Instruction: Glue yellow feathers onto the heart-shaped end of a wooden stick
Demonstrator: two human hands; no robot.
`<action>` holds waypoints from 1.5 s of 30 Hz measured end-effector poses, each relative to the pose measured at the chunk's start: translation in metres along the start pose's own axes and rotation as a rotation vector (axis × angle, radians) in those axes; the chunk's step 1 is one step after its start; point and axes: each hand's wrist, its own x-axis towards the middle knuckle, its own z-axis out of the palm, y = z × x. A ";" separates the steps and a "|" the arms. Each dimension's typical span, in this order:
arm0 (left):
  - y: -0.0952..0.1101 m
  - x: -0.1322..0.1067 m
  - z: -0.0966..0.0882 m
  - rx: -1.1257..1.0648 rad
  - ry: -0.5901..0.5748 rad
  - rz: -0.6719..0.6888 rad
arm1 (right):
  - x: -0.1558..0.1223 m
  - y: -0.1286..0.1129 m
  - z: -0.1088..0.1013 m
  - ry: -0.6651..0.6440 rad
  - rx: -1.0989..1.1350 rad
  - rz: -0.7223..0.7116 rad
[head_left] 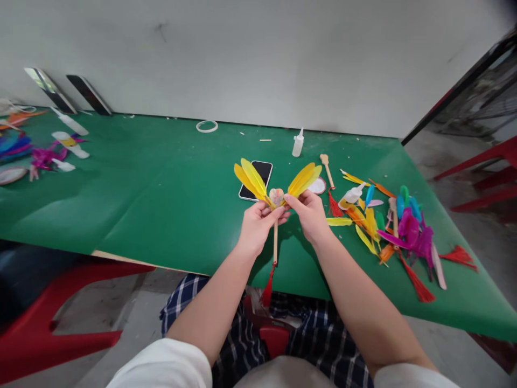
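Before me is a feather fan with a thin wooden handle (276, 245), and a red tassel (267, 288) hangs from its lower end. My left hand (256, 226) is closed around the fan just below its head. A small pale, reddish-patterned piece (277, 197) sits at the centre of that head. Yellow feathers (252, 180) spread out on its left side. On the other side, my right hand (311, 215) pinches the base of more yellow feathers (305, 180) against the head. Fingers hide where these feathers meet the fan.
Behind the fan lies a phone (264, 171). A glue bottle (298, 144) stands near the wall; another (351, 196) lies right, by a tasselled wooden stick (327, 170) and loose coloured feathers (410, 229). At left are more bottles (70, 144) and feathers (44, 157). A red chair (72, 302) stands left.
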 end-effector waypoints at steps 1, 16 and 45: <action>0.000 0.000 0.000 0.002 0.001 0.000 | 0.000 0.000 0.000 0.000 0.005 -0.001; -0.002 0.002 -0.001 -0.003 0.037 0.023 | 0.002 0.004 -0.003 -0.032 -0.035 0.007; -0.002 0.002 0.000 0.045 0.077 0.012 | 0.001 -0.002 -0.002 0.036 -0.004 -0.023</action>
